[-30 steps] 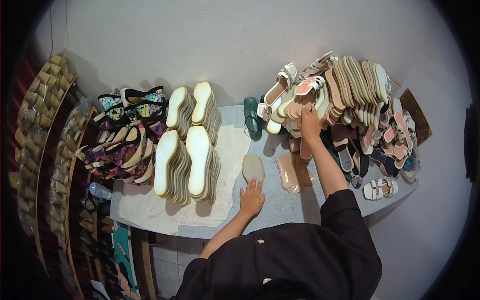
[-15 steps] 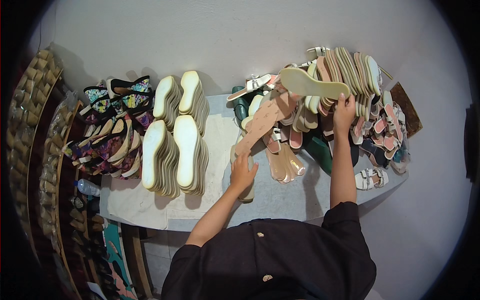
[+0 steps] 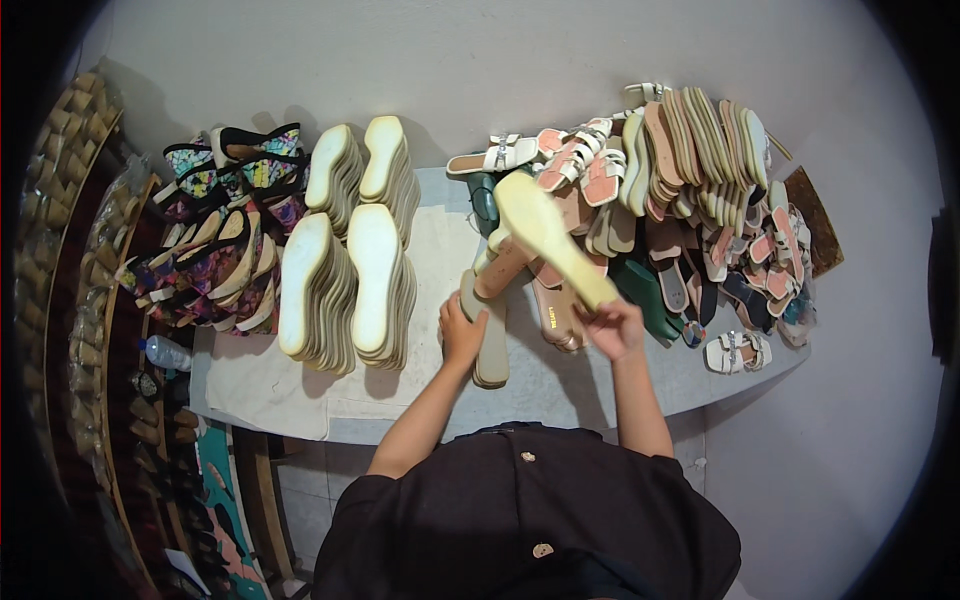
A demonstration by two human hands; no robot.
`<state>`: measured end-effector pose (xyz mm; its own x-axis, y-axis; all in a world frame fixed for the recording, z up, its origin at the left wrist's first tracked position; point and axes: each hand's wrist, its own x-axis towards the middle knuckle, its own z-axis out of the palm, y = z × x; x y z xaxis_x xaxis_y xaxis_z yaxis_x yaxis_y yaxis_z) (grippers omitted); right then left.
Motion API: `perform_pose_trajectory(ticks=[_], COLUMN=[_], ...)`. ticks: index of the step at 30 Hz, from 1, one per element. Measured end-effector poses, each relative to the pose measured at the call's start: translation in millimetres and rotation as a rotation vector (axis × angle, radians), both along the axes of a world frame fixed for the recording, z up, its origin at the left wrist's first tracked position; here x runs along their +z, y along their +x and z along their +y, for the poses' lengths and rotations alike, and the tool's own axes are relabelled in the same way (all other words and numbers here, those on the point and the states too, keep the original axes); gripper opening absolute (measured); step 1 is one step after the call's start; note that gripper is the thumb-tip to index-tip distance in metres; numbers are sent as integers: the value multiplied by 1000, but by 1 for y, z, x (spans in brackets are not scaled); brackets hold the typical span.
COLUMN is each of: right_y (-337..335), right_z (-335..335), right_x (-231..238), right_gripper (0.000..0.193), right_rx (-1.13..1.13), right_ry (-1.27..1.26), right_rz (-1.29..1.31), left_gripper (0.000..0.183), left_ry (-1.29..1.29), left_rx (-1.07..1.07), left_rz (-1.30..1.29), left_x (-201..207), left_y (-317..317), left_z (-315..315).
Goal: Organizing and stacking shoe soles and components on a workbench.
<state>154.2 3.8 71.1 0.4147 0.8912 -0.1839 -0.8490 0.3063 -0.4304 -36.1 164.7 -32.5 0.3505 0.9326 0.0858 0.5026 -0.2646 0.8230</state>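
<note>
My right hand (image 3: 613, 330) grips the narrow end of a cream shoe sole (image 3: 548, 232), its broad end raised toward the far left. Partly behind it lies a pinkish insole (image 3: 505, 268), mostly covered. My left hand (image 3: 463, 335) is closed around the left edge of a small stack of cream soles (image 3: 490, 352), thumb over the top; its other fingers are partly hidden. The insole's lower end rests by that stack. Beyond my right hand, shiny beige insoles (image 3: 556, 318) lie on the table.
Several tall stacks of cream soles (image 3: 378, 290) stand left on the table (image 3: 430, 402). Patterned shoes (image 3: 225, 260) are heaped farther left. White sandals (image 3: 578, 155), green shoes (image 3: 640, 298) and a leaning row of soles (image 3: 700, 140) crowd the right. A plastic bottle (image 3: 167, 352) stands at the left edge.
My right hand has brought the cream sole left and nearer, tilting it over the pinkish insole. My left hand has shifted slightly left, onto the small stack's edge.
</note>
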Motion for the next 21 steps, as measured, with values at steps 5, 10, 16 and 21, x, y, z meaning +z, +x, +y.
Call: perform_pose_trajectory(ticks=[5, 10, 16, 21], right_y=[-76, -113, -123, -101], right_z=[9, 25, 27, 25], right_x=[-15, 10, 16, -67], right_gripper=[65, 64, 59, 58], right_rx=[316, 332, 464, 696], right_ry=[-16, -64, -26, -173], right_rz=[-247, -791, -1291, -1282], left_gripper=[64, 71, 54, 57], left_ry=[-640, -398, -257, -162], left_rx=[-475, -436, -202, -137], left_rz=[-722, -725, -570, -268], left_x=[87, 137, 134, 82], left_y=[-22, -38, -48, -79], left_z=[-45, -55, -57, -64])
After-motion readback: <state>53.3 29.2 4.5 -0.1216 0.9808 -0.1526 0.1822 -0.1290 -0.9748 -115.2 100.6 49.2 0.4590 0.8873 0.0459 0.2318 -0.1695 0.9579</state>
